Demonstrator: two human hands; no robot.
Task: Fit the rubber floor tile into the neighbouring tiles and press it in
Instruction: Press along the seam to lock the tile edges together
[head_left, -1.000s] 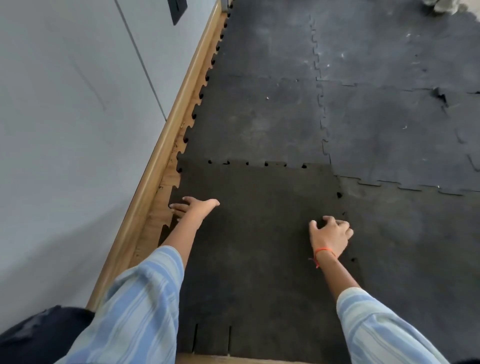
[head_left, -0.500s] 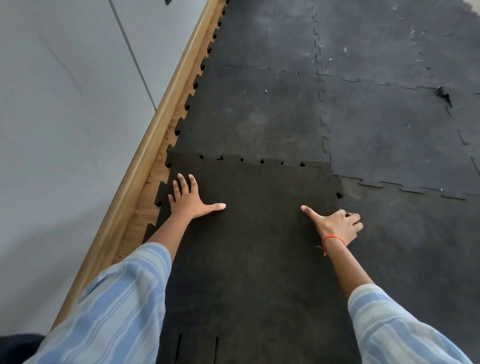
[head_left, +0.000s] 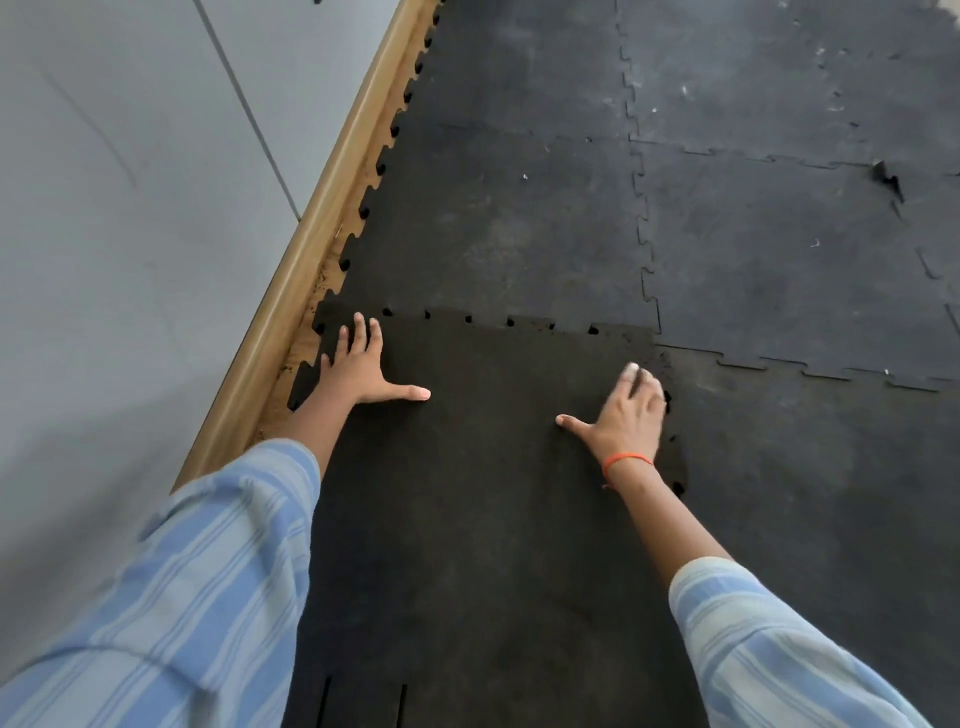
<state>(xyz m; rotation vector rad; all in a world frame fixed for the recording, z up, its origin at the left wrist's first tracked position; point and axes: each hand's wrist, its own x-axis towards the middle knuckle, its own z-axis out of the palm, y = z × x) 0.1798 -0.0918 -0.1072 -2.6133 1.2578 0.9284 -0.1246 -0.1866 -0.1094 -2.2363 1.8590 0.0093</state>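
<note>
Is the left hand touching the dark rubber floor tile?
Touching. The head view shows the left hand lying flat, fingers spread, on the dark rubber floor tile.

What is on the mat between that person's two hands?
Nothing. In the head view, the stretch between the left hand and the right hand is bare surface of the dark rubber floor tile; both hands lie on that tile.

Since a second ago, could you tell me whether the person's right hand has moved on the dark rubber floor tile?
Yes. The right hand has opened flat and slid forward toward the toothed far seam, near the tile's right corner.
</note>
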